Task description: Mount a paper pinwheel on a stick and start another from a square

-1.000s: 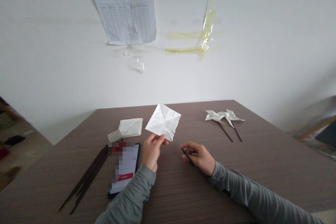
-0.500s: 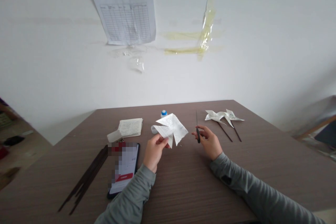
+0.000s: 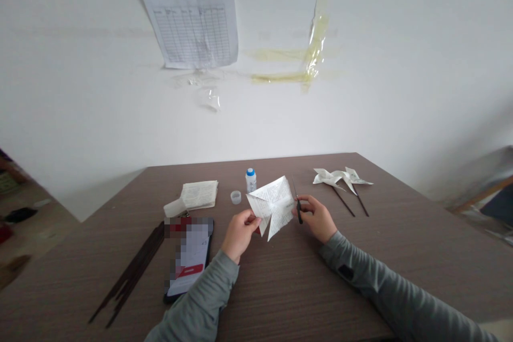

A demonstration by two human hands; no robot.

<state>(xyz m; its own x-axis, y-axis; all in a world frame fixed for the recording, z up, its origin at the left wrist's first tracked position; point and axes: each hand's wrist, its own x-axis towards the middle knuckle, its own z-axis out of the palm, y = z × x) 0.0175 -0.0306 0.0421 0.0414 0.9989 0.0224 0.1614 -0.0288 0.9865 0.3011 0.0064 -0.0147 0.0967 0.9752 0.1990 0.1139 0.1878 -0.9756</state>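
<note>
My left hand (image 3: 241,234) pinches the lower left edge of a printed paper square (image 3: 276,197), which has slits cut in from its corners. Something red shows just under those fingers, too covered to name. Close to the paper's right edge, my right hand (image 3: 318,219) is closed on a small pair of scissors (image 3: 298,212) with dark handles, blades pointing up and away from me. Behind the paper stand a white bottle with a blue cap (image 3: 250,179) and a small clear round cap (image 3: 235,197).
Two paper pinwheels (image 3: 340,177) on dark sticks lie at the back right. To the left are a stack of printed paper (image 3: 200,194), a phone (image 3: 192,262) and a bundle of dark sticks (image 3: 132,272). A wall rises behind the table (image 3: 288,288).
My left hand has turned the paper, so another side faces the scissors. My right hand has brought the scissors slightly left, nearer the paper. The bottle and clear cap are now less covered.
</note>
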